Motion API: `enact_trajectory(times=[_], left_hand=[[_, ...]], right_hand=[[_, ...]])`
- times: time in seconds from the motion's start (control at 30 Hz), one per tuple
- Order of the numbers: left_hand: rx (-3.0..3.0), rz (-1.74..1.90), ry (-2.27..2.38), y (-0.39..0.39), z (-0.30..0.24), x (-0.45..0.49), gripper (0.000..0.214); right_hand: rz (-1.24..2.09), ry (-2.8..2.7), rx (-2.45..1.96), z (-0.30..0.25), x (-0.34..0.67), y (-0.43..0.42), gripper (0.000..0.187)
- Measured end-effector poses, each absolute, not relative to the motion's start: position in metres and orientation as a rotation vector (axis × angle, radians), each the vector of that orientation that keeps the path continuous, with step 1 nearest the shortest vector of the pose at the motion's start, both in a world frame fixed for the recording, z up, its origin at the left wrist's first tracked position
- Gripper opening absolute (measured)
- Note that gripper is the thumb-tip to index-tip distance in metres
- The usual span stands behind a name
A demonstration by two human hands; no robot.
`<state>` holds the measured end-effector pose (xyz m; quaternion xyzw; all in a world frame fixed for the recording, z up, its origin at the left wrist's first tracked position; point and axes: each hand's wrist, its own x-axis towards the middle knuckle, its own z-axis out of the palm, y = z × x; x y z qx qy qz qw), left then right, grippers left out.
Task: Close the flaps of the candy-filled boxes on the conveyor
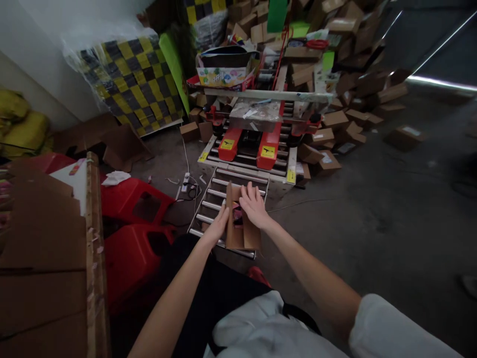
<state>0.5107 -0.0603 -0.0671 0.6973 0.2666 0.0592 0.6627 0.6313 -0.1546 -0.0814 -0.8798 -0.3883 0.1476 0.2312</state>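
Observation:
A small open cardboard box [235,240] rests on the roller conveyor [210,205] in front of me, its long flaps raised. Inside it lie dark and pink items [237,215], too small to name. My left hand [219,224] grips the box's left side, its fingers along the outside of that flap. My right hand [255,205] lies across the right flap near the far end, fingers stretched and slightly apart.
Ahead stands a box-sealing machine [266,155] with red guides; a printed carton [223,75] sits beyond it. Cardboard boxes [328,163] are heaped at right. Red plastic stools [132,253] and a wood-edged table [97,248] stand left. A power strip [185,182] lies on the floor.

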Motion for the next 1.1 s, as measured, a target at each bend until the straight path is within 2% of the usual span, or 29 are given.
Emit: enact_trajectory(times=[0.1,0.27,0.5,0.83,1.1], left_hand=[[1.537,0.139,0.563,-0.065,-0.069,0.515,0.065],[1.610,0.239,0.553,-0.068,-0.071,0.514,0.053],[1.660,0.185,0.585,-0.066,-0.068,0.510,0.050],[1.676,0.294,0.589,-0.052,-0.081,0.526,0.053],[1.585,0.385,0.838,-0.049,-0.087,0.518,0.060]], right_hand=[[0.360,-0.995,-2.347,-0.088,0.634,-0.152,0.057],[0.313,-0.993,-2.158,-0.084,0.617,-0.167,0.061],[0.343,-1.462,-2.209,-0.064,0.566,-0.213,0.101],[0.358,-1.505,-2.239,-0.065,0.584,-0.193,0.122],[0.421,-1.490,-2.287,-0.063,0.584,-0.187,0.111]])
